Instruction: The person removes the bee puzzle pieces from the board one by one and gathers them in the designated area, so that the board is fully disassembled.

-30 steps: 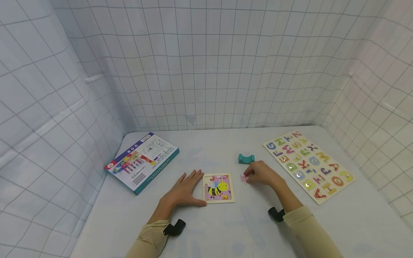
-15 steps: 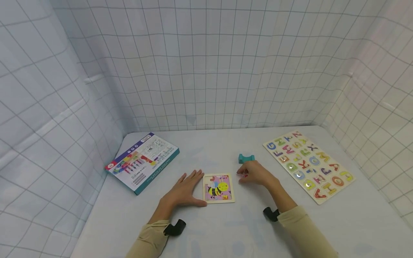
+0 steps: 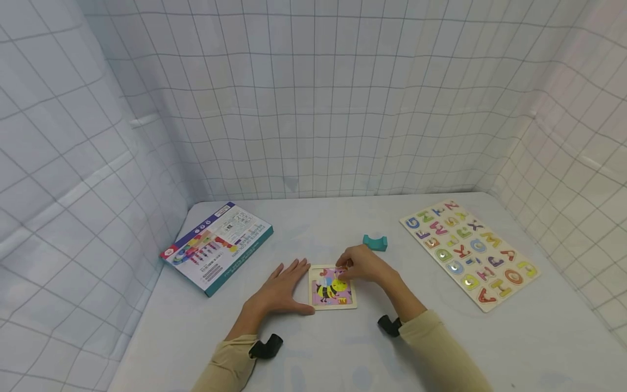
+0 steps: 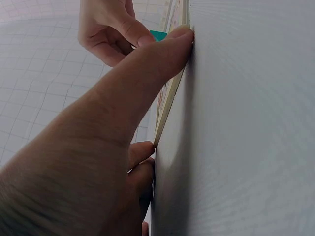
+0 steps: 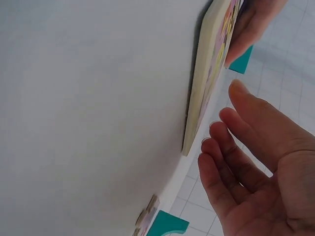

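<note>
A small framed bee puzzle (image 3: 334, 306) lies flat on the table. My left hand (image 3: 279, 291) is spread along its left side, thumb at the lower left corner and a fingertip at the upper left. Over the upper right part of the puzzle is my right hand (image 3: 366, 265), fingers bent and pointing inward. The right wrist view shows the right hand's thumb and fingers (image 5: 216, 182) curved and apart, with no thing visible between them. A loose puzzle piece (image 5: 147, 216) lies on the table in that view, beside a teal block (image 5: 169, 224).
Behind the right hand stands the teal arched block (image 3: 375, 243). An alphabet board (image 3: 470, 253) lies slanted at the right. At the left is a flat printed box (image 3: 217, 245). Gridded white cloth (image 3: 333, 109) rises behind the table and at both sides.
My right hand has moved left from the spot below the teal block to above the puzzle. The left hand has stayed beside the frame.
</note>
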Action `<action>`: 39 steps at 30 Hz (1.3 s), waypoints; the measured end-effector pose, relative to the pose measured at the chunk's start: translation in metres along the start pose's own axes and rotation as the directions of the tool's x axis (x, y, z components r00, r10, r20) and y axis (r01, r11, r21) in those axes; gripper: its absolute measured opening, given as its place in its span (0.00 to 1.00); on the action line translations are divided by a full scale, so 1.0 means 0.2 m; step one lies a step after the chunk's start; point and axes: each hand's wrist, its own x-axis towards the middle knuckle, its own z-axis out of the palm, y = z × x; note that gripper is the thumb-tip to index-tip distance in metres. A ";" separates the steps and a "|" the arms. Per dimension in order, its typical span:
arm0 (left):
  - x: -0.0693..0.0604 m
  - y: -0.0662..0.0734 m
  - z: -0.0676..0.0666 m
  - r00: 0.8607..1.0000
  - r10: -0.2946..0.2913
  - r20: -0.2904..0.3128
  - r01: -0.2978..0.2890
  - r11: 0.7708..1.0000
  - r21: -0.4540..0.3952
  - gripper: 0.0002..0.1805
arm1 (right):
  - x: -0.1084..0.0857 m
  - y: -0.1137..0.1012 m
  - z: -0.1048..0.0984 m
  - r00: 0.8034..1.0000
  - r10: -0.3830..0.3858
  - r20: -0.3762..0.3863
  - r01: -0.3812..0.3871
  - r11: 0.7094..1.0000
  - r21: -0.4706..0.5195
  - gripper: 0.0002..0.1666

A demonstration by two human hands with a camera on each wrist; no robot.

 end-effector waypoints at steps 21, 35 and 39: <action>-0.01 0.01 0.00 1.000 0.001 0.003 -0.001 1.000 -0.008 0.60 | 0.06 -0.05 0.07 0.999 0.001 0.039 0.001 0.998 -0.058 0.11; 0.00 -0.01 0.02 1.000 0.005 0.001 -0.005 1.000 -0.007 0.61 | 0.09 -0.06 0.06 0.999 0.023 0.026 -0.023 1.000 -0.001 0.12; 0.00 -0.01 0.01 1.000 -0.001 -0.004 0.001 1.000 -0.001 0.61 | 0.09 -0.07 0.06 1.000 0.009 0.000 -0.009 1.000 0.003 0.11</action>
